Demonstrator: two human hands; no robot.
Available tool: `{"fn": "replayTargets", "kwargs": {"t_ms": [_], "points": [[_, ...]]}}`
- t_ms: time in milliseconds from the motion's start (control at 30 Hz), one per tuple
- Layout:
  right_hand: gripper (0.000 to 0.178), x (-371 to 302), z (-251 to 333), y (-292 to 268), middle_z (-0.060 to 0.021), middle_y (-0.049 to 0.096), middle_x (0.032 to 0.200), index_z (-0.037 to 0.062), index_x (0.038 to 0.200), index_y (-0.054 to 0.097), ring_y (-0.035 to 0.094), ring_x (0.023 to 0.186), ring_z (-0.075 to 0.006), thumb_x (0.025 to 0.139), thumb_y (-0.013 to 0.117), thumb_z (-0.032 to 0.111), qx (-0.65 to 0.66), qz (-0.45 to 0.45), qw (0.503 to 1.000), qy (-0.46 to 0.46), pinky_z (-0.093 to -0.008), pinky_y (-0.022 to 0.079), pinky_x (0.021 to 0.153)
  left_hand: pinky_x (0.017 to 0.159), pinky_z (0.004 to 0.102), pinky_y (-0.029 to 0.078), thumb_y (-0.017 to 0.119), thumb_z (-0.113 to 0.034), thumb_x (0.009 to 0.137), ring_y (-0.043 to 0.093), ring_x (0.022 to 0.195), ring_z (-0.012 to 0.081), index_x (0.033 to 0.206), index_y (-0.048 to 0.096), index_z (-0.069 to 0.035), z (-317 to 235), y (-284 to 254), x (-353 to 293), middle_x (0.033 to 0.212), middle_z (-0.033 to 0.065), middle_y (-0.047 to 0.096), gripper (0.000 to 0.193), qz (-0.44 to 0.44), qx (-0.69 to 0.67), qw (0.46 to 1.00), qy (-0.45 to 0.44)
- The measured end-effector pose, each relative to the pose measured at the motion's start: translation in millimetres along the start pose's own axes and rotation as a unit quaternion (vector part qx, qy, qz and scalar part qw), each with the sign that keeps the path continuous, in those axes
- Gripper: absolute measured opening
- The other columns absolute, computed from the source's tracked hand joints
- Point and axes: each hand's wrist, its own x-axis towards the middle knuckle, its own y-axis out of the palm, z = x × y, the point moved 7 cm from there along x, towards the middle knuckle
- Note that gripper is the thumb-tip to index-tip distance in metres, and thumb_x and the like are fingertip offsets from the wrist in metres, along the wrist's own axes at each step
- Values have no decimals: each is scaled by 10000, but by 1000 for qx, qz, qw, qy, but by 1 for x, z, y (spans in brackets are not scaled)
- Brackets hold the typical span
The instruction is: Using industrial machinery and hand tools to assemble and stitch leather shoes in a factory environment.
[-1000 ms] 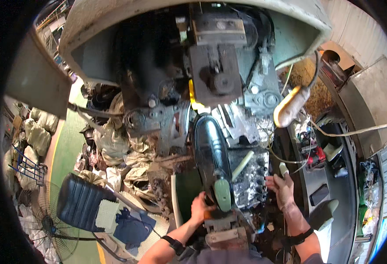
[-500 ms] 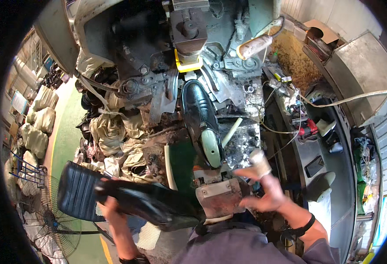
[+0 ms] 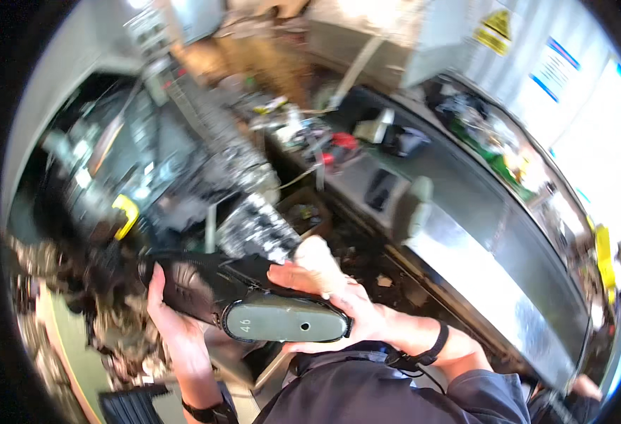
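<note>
A black leather shoe lies across both my hands in front of my body, its toe pointing left. Its opening is filled by a grey-green shoe last with a dark round hole, turned up towards me. My left hand grips the toe end, thumb along its side. Around the heel end, my right hand is closed, with its fingers along the far side. Something whitish is wrapped around a finger of that hand. The shoe's sole is hidden underneath.
A machine with a yellow part stands at the left, blurred. On the right runs a long metal bench with a dark phone and a pale green last. A black padded seat is at lower left.
The view has swung right. My right hand, open and apart before, now holds the shoe's heel end. My left hand held a black shoe before too; whether it is the same one I cannot tell.
</note>
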Motion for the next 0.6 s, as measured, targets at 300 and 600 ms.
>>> {"fn": "replayTargets", "kwargs": {"t_ms": [300,600], "points": [[782,-333,-47,-264,-192,650,1208,121,1507,376,674,1052,-294,825,739,4,199,-655,609,400,-470,581,890,979,372,504,674,-176,928,670,1058,240,1234,616,29,307,106,-56,1186,171,670,373,282,356,850,-268],[922,-737,-21,-487,-227,526,1242,252,1488,216,539,1123,-340,789,812,165,-43,-944,253,207,-524,526,794,953,300,520,704,-99,925,656,1077,187,1251,610,66,390,99,-50,1154,167,685,377,319,530,759,-203]]}}
